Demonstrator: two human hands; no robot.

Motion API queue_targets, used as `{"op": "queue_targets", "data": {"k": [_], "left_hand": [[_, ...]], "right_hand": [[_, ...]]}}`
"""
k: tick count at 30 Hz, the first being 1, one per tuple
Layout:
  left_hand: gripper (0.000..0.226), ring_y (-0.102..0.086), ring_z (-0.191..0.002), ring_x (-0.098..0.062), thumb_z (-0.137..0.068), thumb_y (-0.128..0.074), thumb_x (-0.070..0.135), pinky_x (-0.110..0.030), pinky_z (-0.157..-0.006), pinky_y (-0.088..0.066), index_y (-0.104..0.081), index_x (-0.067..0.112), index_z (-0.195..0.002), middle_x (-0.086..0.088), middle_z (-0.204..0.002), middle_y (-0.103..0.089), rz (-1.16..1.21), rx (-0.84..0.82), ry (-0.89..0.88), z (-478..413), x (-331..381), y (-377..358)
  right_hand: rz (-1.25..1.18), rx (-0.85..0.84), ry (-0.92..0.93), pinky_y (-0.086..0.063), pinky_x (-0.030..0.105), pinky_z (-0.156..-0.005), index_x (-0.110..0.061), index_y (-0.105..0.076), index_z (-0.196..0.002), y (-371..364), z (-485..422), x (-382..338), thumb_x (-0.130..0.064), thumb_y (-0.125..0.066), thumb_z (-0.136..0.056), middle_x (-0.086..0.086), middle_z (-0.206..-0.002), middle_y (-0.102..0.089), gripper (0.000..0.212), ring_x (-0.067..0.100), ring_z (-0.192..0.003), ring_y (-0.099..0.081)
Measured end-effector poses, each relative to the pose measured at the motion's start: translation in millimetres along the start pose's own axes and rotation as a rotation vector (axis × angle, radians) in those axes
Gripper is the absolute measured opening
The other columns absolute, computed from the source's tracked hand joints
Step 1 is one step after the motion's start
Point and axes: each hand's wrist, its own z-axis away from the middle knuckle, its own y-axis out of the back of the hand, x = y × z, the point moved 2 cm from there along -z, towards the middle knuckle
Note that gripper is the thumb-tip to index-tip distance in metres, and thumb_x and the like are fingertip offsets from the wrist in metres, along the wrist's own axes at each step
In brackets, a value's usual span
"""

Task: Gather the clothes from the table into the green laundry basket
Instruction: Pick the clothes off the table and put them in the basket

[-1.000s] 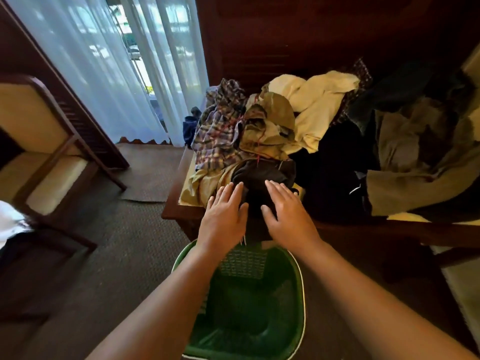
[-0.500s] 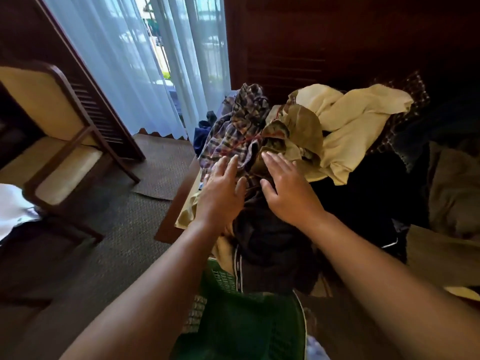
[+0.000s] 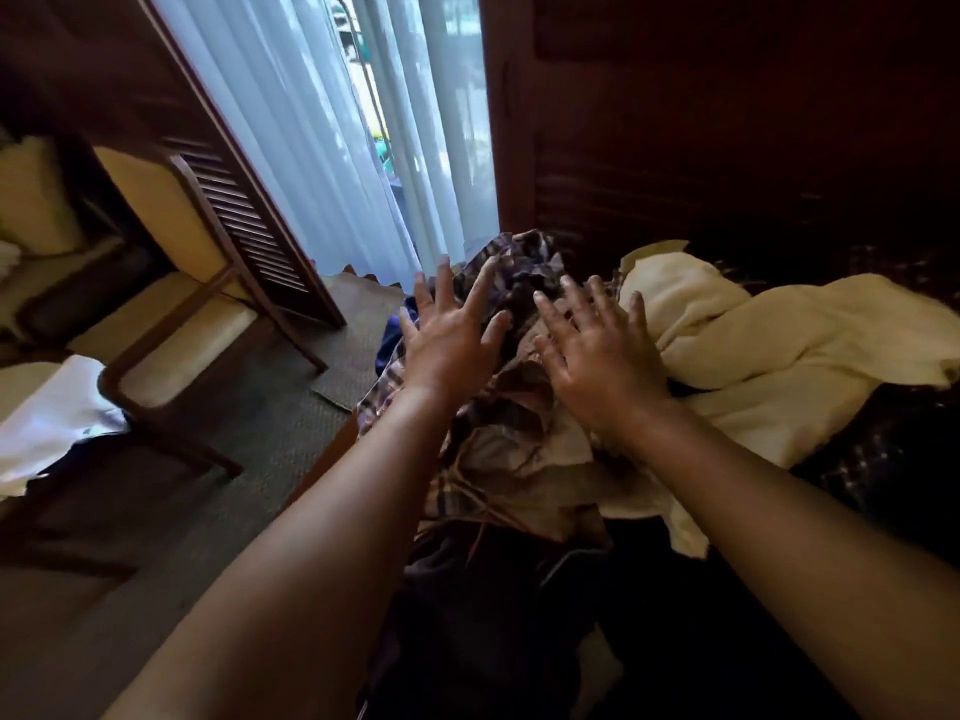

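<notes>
at the far left a wooden chair [image 3: 171,324] with cream cushions stands on brown woven carpet [image 3: 249,439], with a white cloth [image 3: 52,423] lying in front of it at the lower left. behind the chair a dark louvred panel [image 3: 244,226] stands beside a sheer white curtain [image 3: 322,148] lit by daylight, and dark wood panelling [image 3: 727,148] fills the wall to the right. the bench [image 3: 324,459] shows only as a sliver of brown edge beside the left forearm; the clothes [image 3: 561,491] are heaped on it. the left hand [image 3: 447,340] is palm down over a plaid shirt [image 3: 519,267] at the heap's left end, its grip wide apart, fingers splayed and straight, holding nothing; whether it touches the cloth cannot be told. just beside it the right hand [image 3: 597,356] is spread the same way, grip apart, over a crumpled tan garment [image 3: 519,449]. a cream garment [image 3: 753,345] lies bunched to the right, and a dark garment [image 3: 493,615] hangs at the near edge between the forearms.
</notes>
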Motion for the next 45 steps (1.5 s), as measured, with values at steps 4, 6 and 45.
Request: {"op": "queue_targets", "data": {"k": [4, 6, 45], "left_hand": [[0.073, 0.02, -0.155, -0.043, -0.096, -0.045, 0.071, -0.084, -0.11, -0.001, 0.004, 0.07, -0.15, 0.001, -0.17, 0.025, -0.063, -0.145, 0.051, -35.4, 7.0, -16.4], [0.084, 0.009, -0.156, -0.045, -0.089, -0.056, 0.074, -0.084, -0.111, -0.012, 0.004, 0.073, -0.147, 0.002, -0.17, 0.026, -0.055, -0.279, 0.118, -45.8, 0.3, -31.1], [0.042, -0.068, -0.095, -0.033, -0.095, -0.066, 0.033, -0.047, -0.072, -0.06, -0.057, 0.031, -0.135, -0.006, -0.122, -0.062, 0.152, 0.106, -0.057, 80.5, 121.6, -24.2]], "right_hand": [[-0.017, -0.049, 0.015, -0.003, 0.065, -0.122, -0.037, -0.018, -0.161, -4.7, -6.0, 35.0, -0.058, -0.018, -0.103, 0.006, -0.17, -0.015, 0.061, 0.031, -0.157, -0.005], [0.008, -0.072, 0.045, -0.004, 0.067, -0.121, -0.039, -0.019, -0.161, -6.2, -5.1, 47.1, -0.062, -0.017, -0.101, 0.007, -0.17, -0.015, 0.064, 0.032, -0.157, -0.005], [0.067, 0.083, -0.276, -0.04, 0.051, -0.096, -0.029, -0.045, -0.143, 42.7, 105.4, 132.7, -0.064, -0.067, -0.078, 0.007, -0.141, -0.05, 0.077, 0.036, -0.126, -0.048]]}}
